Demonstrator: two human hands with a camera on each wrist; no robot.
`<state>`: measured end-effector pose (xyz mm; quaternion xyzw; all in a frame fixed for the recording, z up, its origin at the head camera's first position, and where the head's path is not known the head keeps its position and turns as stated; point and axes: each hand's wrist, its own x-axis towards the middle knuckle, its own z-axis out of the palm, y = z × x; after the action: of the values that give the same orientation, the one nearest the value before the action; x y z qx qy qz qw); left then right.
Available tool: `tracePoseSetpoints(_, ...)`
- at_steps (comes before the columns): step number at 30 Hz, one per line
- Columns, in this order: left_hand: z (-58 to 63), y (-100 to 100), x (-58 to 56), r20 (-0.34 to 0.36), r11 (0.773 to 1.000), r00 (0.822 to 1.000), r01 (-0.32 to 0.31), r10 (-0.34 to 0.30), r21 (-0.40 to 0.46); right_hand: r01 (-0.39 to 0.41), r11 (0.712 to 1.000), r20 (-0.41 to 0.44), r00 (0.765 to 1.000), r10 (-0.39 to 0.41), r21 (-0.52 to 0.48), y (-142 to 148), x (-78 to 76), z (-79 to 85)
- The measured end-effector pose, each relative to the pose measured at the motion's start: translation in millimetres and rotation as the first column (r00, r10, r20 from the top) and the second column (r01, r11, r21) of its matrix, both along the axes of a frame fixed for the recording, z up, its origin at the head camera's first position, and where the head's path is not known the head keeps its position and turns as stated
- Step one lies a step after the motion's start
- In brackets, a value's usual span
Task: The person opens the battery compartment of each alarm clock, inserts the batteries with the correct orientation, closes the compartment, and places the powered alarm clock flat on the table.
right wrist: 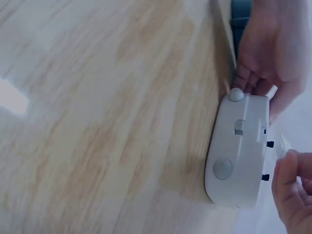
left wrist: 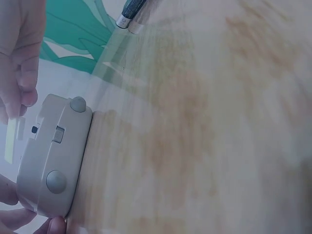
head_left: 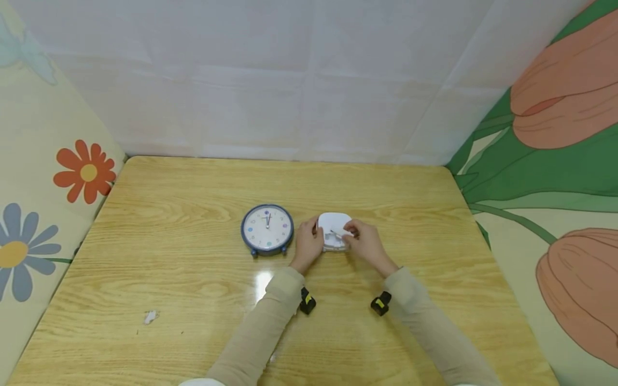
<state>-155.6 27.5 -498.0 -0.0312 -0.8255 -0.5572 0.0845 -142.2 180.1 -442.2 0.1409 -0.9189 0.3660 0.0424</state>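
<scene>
Left hand (head_left: 309,244) gripping white device (head_left: 333,221) at nine o'clock; right hand (head_left: 366,240), three o'clock, pinching small pale piece (left wrist: 10,141)

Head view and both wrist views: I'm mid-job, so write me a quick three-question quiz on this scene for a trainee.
1. True or false: in the head view, the blue-rimmed clock is to the left of the white device.
2. Which of the hands pinches the small pale piece?
A) Left
B) Right
C) Neither
3. Fill in: in the right wrist view, the side of the white device shows ___ round bumps.

Key:
1. True.
2. B, the right hand.
3. Two.
</scene>
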Motion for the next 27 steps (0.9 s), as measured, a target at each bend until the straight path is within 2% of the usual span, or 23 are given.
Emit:
tracePoseSetpoints(6,0.0,0,0.1,0.023,1.000,1.000,0.009,-0.010,0.020,0.032,0.998,0.017,0.999,-0.031,-0.051,3,0.8,4.1)
tracePoseSetpoints(7,2.7,0,0.6,0.053,1.000,0.999,0.012,-0.013,0.022,0.033,0.998,0.010,0.999,-0.033,-0.056,4,0.8,4.1)
tracePoseSetpoints(16,4.2,0,-0.1,0.084,1.000,0.996,0.007,-0.005,-0.015,0.091,0.993,0.011,0.996,-0.090,-0.072,15,0.1,5.1)
tracePoseSetpoints(19,4.2,0,-0.2,0.092,1.000,0.996,0.008,-0.008,-0.006,0.118,0.989,0.043,0.992,-0.115,-0.091,19,-0.2,7.7)
tracePoseSetpoints(24,5.1,0,-0.1,0.103,1.000,0.995,0.012,-0.011,-0.014,0.175,0.977,0.150,0.976,-0.156,-0.120,29,-0.5,10.1)
tracePoseSetpoints(27,5.5,1,0.0,0.106,1.000,0.994,0.013,-0.011,-0.017,0.197,0.966,0.189,0.968,-0.164,-0.167,35,-1.2,10.5)
